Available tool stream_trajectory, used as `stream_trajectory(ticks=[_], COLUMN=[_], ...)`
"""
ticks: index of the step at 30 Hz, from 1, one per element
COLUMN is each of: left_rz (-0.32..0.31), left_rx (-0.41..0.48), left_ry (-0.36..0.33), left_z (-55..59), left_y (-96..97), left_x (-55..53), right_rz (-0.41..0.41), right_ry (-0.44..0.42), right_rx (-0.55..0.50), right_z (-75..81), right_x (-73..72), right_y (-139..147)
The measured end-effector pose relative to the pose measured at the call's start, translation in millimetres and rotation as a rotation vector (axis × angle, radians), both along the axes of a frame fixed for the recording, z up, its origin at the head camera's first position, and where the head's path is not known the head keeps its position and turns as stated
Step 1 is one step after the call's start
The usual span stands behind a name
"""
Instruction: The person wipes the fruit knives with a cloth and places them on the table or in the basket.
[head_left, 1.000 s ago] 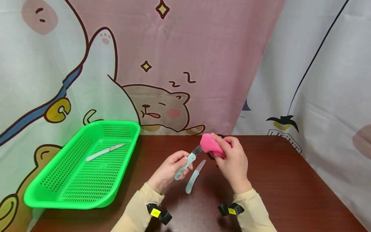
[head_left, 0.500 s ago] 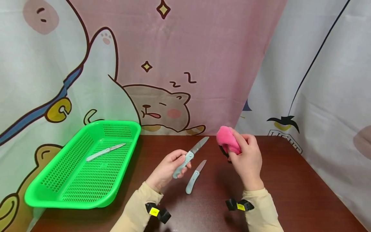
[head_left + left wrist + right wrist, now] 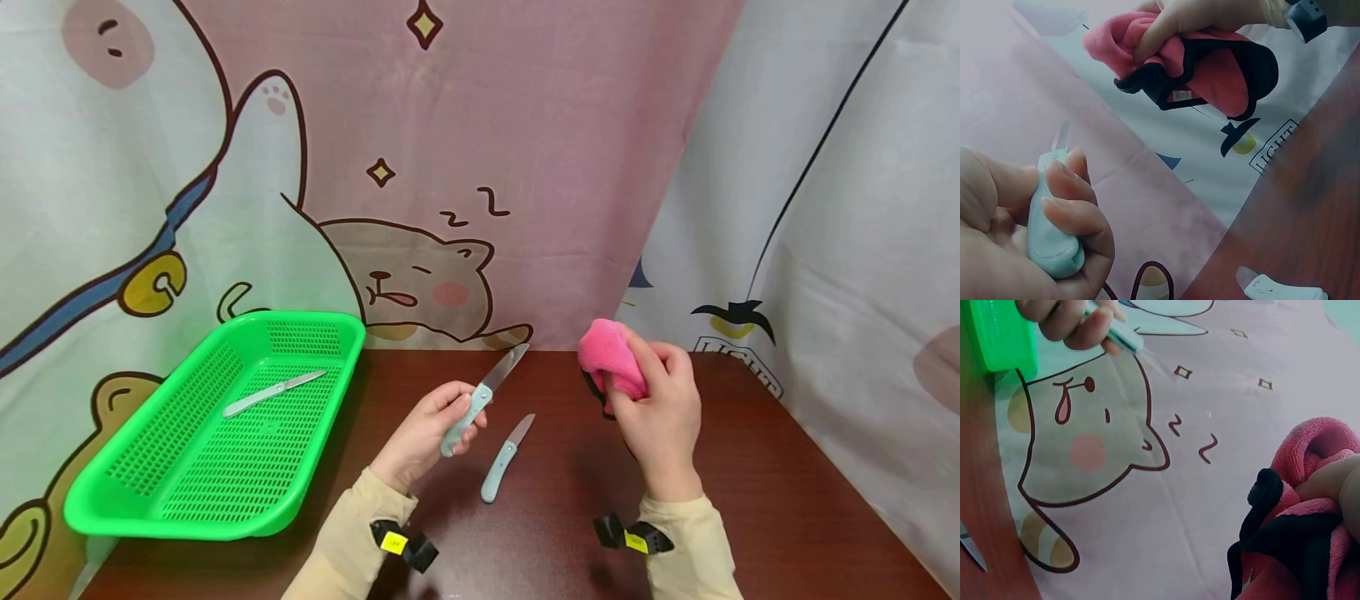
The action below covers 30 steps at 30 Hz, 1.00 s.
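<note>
My left hand [image 3: 429, 425] grips a folding knife [image 3: 467, 422] by its pale mint handle, the blade out and pointing up and to the right. In the left wrist view the fingers curl round that handle [image 3: 1054, 225]. A bunched pink cloth [image 3: 611, 358] with black edging is pinched in my right hand [image 3: 663, 417], apart from the blade. Between the hands a second mint-handled knife [image 3: 498, 472] lies unfolded on the table. Another such knife [image 3: 258, 400] lies inside the green basket [image 3: 187, 529] at the left.
The basket stands on the left part of the dark brown table [image 3: 787, 500]. Behind the table hangs a curtain [image 3: 555, 167] printed with cartoon animals. Each sleeve carries a strapped black camera, such as the left one [image 3: 405, 546].
The right hand has drawn the cloth off the blade and moved right, baring the whole blade. My left hand has shifted slightly left with its knife. The other two knives have stayed put.
</note>
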<state>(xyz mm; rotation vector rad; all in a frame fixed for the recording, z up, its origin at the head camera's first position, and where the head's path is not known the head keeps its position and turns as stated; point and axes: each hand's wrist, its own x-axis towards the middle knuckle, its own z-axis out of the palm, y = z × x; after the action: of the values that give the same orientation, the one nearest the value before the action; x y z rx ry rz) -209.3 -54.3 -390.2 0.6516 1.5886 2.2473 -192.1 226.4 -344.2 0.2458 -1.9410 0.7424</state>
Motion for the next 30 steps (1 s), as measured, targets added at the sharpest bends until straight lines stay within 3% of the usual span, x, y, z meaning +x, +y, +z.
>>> stream_trajectory(ticks=[16,30], left_rz=[0.009,0.011], left_rx=[-0.007,0.001], left_ry=[-0.012,-0.028], left_z=[0.5,2.0], left_y=[1.4,4.6], left_x=[1.4,3.6], right_rz=[0.188,0.236], right_ry=[-0.054,-0.08], right_rx=[0.165,0.271], right_z=[-14.0,-29.2], right_x=[4.7,5.0], right_y=[-42.2,-65.5])
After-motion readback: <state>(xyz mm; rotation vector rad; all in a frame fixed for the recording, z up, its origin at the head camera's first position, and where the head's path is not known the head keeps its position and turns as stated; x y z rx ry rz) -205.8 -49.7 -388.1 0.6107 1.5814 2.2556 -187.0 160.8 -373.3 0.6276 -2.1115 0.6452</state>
